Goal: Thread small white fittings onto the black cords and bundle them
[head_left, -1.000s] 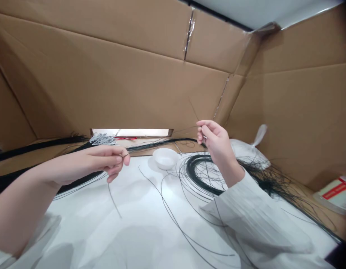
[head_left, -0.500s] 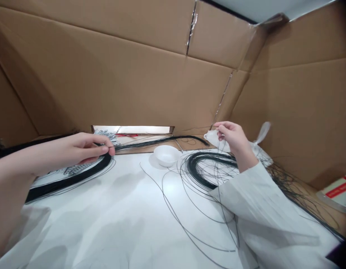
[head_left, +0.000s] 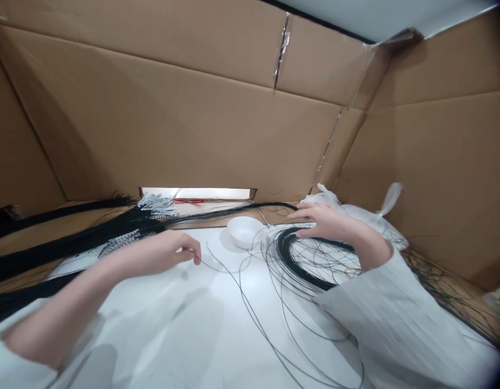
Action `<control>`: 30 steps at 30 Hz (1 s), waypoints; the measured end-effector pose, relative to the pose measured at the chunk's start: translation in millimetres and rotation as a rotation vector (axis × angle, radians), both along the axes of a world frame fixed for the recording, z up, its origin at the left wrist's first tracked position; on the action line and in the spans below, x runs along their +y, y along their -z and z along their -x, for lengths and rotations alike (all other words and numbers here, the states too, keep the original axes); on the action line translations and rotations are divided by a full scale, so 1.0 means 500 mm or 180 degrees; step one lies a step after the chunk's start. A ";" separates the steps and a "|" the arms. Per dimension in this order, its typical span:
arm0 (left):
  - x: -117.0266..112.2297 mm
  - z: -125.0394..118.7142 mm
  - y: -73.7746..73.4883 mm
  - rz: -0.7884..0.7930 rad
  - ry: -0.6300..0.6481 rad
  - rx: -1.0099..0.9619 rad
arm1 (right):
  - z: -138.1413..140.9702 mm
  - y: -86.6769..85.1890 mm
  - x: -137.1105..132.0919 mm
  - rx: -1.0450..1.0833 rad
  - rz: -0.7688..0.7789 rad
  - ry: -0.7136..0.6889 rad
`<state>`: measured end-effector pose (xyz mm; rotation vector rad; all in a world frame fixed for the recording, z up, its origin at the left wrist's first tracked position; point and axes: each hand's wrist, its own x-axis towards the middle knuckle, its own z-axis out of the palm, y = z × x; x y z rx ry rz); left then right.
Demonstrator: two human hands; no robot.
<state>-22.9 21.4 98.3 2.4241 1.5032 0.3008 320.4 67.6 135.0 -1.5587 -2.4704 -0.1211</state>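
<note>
My left hand (head_left: 168, 255) hovers low over the white table (head_left: 185, 329), fingers curled in a pinch on the end of a thin black wire (head_left: 229, 265) that curves across the surface. My right hand (head_left: 322, 222) reaches over a coil of black wires (head_left: 292, 259), fingers stretched out and apart, holding nothing I can see. A small white bowl (head_left: 244, 231) sits between the two hands, further back.
Long bundles of black wire (head_left: 63, 243) lie at the left, with a pile of small silver pieces (head_left: 157, 204) beside them. A white plastic bag (head_left: 367, 213) lies behind my right hand. Cardboard walls (head_left: 193, 129) enclose the table.
My left hand has left the bundle at the left, moving right and down to a loose wire. My right hand has dropped from a raised pinch and spread over the coil.
</note>
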 end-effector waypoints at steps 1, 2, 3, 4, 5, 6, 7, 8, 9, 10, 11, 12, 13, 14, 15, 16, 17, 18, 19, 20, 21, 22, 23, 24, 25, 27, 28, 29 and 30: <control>0.003 -0.014 0.015 0.0149 0.0184 0.0073 | 0.008 -0.008 -0.011 -0.0114 0.0137 -0.0174; 0.005 -0.028 0.031 0.0139 0.0227 0.0097 | 0.016 -0.014 -0.021 -0.0173 0.0253 -0.0340; 0.006 -0.040 0.047 0.0096 0.0215 0.0085 | 0.025 -0.017 -0.030 -0.0183 0.0348 -0.0453; 0.006 -0.051 0.064 0.0100 0.0248 -0.0009 | 0.034 -0.017 -0.035 -0.0166 0.0408 -0.0523; 0.006 -0.061 0.082 0.0131 0.0361 -0.0199 | 0.044 -0.014 -0.039 -0.0131 0.0437 -0.0554; 0.004 -0.069 0.098 0.0193 0.0403 -0.0444 | 0.054 -0.009 -0.039 -0.0098 0.0457 -0.0562; 0.003 -0.075 0.114 0.0266 0.0424 -0.0682 | 0.063 -0.002 -0.037 -0.0067 0.0492 -0.0563; 0.001 -0.079 0.128 0.0354 0.0394 -0.0928 | 0.070 0.005 -0.034 -0.0032 0.0553 -0.0556; -0.001 -0.082 0.141 0.0453 0.0322 -0.1141 | 0.075 0.013 -0.028 0.0032 0.0611 -0.0529; -0.002 -0.083 0.151 0.0545 0.0244 -0.1327 | 0.078 0.020 -0.022 0.0146 0.0675 -0.0509; -0.002 -0.084 0.160 0.0621 0.0159 -0.1497 | 0.079 0.025 -0.015 0.0309 0.0759 -0.0511; -0.001 -0.084 0.167 0.0684 0.0082 -0.1652 | 0.078 0.028 -0.009 0.0516 0.0858 -0.0526; 0.000 -0.084 0.174 0.0732 0.0016 -0.1812 | 0.076 0.029 -0.003 0.0759 0.0972 -0.0565; 0.002 -0.083 0.179 0.0774 -0.0039 -0.1982 | 0.073 0.028 0.001 0.1041 0.1093 -0.0622; 0.005 -0.082 0.184 0.0821 -0.0102 -0.2171 | 0.071 0.026 0.004 0.1340 0.1214 -0.0681; 0.008 -0.081 0.187 0.0891 -0.0179 -0.2369 | 0.069 0.023 0.005 0.1628 0.1309 -0.0733; 0.010 -0.080 0.191 0.0996 -0.0250 -0.2568 | 0.068 0.020 0.005 0.1903 0.1346 -0.0792; 0.013 -0.079 0.193 0.1142 -0.0310 -0.2767 | 0.069 0.017 0.004 0.2165 0.1346 -0.0855; 0.014 -0.078 0.194 0.1307 -0.0358 -0.2966 | 0.070 0.015 0.003 0.2392 0.1334 -0.0918; 0.014 -0.077 0.193 0.1466 -0.0381 -0.3161 | 0.072 0.014 0.002 0.2583 0.1307 -0.0968; 0.014 -0.075 0.192 0.1593 -0.0377 -0.3352 | 0.075 0.015 0.001 0.2734 0.1275 -0.0996; 0.013 -0.075 0.189 0.1675 -0.0349 -0.3522 | 0.077 0.016 0.000 0.2851 0.1251 -0.1012; 0.011 -0.074 0.185 0.1714 -0.0318 -0.3670 | 0.079 0.018 0.000 0.2933 0.1245 -0.1007; 0.009 -0.073 0.181 0.1735 -0.0304 -0.3793 | 0.081 0.020 0.001 0.2984 0.1245 -0.0986; 0.007 -0.073 0.177 0.1757 -0.0319 -0.3889 | 0.082 0.023 0.002 0.3008 0.1243 -0.0948; 0.006 -0.073 0.171 0.1821 -0.0440 -0.4042 | 0.082 0.027 0.006 0.2974 0.1249 -0.0851; 0.006 -0.073 0.170 0.1842 -0.0517 -0.4109 | 0.081 0.029 0.008 0.2909 0.1258 -0.0812; 0.006 -0.073 0.169 0.1853 -0.0581 -0.4163 | 0.080 0.030 0.010 0.2809 0.1256 -0.0788; 0.007 -0.073 0.169 0.1854 -0.0618 -0.4197 | 0.080 0.032 0.011 0.2655 0.1220 -0.0785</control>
